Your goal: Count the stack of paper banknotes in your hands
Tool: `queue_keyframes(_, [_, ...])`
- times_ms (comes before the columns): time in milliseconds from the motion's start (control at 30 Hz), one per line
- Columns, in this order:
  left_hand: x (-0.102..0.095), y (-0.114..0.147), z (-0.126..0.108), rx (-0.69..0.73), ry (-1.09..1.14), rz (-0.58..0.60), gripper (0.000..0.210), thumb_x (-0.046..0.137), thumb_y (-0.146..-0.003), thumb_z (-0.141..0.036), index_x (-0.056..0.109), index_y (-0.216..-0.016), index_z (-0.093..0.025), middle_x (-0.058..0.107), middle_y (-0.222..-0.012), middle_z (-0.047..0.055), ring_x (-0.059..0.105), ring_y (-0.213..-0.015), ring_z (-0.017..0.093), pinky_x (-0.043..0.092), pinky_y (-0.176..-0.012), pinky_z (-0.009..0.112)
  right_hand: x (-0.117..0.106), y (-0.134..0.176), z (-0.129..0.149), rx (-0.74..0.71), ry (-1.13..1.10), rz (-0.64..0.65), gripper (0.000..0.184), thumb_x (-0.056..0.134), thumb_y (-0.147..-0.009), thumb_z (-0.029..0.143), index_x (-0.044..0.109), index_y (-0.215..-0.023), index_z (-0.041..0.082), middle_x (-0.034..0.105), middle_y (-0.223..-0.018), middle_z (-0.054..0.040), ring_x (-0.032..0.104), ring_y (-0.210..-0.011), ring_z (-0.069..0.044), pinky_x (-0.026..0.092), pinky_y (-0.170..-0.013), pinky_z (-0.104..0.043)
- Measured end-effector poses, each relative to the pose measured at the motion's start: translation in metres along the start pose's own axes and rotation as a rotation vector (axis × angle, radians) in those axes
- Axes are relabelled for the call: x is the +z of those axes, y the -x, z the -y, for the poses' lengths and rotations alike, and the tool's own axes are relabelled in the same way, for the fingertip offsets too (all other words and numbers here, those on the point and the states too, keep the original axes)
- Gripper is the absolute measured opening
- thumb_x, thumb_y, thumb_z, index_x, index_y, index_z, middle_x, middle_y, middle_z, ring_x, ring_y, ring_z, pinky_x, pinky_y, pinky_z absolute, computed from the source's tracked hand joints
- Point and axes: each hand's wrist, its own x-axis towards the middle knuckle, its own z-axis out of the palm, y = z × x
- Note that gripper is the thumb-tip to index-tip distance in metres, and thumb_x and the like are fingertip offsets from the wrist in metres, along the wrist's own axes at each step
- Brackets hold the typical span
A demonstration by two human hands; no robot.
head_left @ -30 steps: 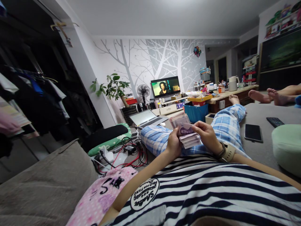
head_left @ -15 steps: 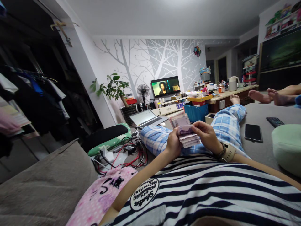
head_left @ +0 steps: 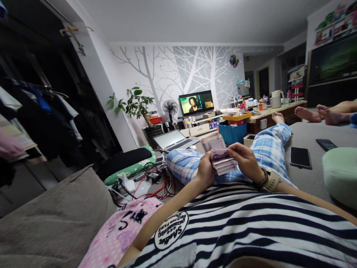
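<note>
A folded wad of banknotes [head_left: 224,166] is held over my lap, purple on its top note and paler at the lower edges. My left hand [head_left: 206,170] grips the wad at its left side, thumb on top. With thumb and fingertips, my right hand [head_left: 247,162] pinches the upper right edge of the purple banknote [head_left: 220,154]. Beyond the fold, the far ends of the banknotes fan out, some pinkish. A watch [head_left: 271,181] and a dark bracelet sit on my right wrist. Blue plaid trousers [head_left: 267,149] lie beneath both hands.
An open laptop [head_left: 174,140] stands past my left knee. Tangled cables [head_left: 158,182] and a green cushion [head_left: 131,167] lie to the left. At right are a phone [head_left: 300,158], a remote control [head_left: 326,144], a pale green cushion [head_left: 341,175] and another person's feet [head_left: 318,113].
Almost nothing differs. Both hands keep their hold on the banknotes, with only a very slight shift of the fingers.
</note>
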Motion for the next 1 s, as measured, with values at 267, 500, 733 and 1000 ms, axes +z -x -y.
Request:
queue_keyframes(267, [0.0012,-0.0003,-0.0001,0.020,-0.012,0.059,0.033,0.054,-0.076,-0.023,0.065,-0.104,-0.011,0.072,-0.081,0.007,0.069,-0.078,0.024,0.053,-0.077,0.036,-0.0004,0.0011,0.0005,0.014,-0.017,0.010,0.023,0.063,-0.085,0.042,0.063,-0.077,0.020,0.058,-0.072,-0.0006,0.052,-0.068,-0.015,0.044,-0.063,-0.027])
queue_keyframes(500, [0.0006,-0.0009,-0.0003,0.004,-0.023,0.015,0.036,0.055,-0.081,-0.029,0.063,-0.110,-0.010,0.073,-0.084,0.008,0.069,-0.079,0.024,0.054,-0.078,0.037,-0.0001,0.0013,0.0018,0.020,-0.042,0.025,0.022,0.063,-0.085,0.040,0.064,-0.076,0.020,0.057,-0.070,0.0001,0.051,-0.065,-0.014,0.041,-0.061,-0.027])
queue_keyframes(733, [0.0011,-0.0006,0.0003,-0.026,0.000,0.000,0.037,0.057,-0.082,-0.034,0.064,-0.107,-0.008,0.073,-0.089,0.011,0.070,-0.083,0.026,0.054,-0.080,0.039,-0.0001,0.0013,0.0013,0.010,-0.038,0.027,0.022,0.063,-0.085,0.040,0.064,-0.076,0.020,0.059,-0.070,-0.0003,0.052,-0.066,-0.015,0.041,-0.061,-0.027])
queue_keyframes(1000, [0.0025,-0.0032,0.0031,0.025,0.051,-0.019,0.035,0.058,-0.082,-0.032,0.065,-0.107,-0.008,0.074,-0.087,0.011,0.069,-0.089,0.027,0.052,-0.086,0.039,-0.0011,0.0023,0.0008,-0.005,0.009,0.041,0.026,0.059,-0.088,0.041,0.061,-0.074,0.019,0.059,-0.066,-0.0005,0.051,-0.062,-0.014,0.040,-0.059,-0.027])
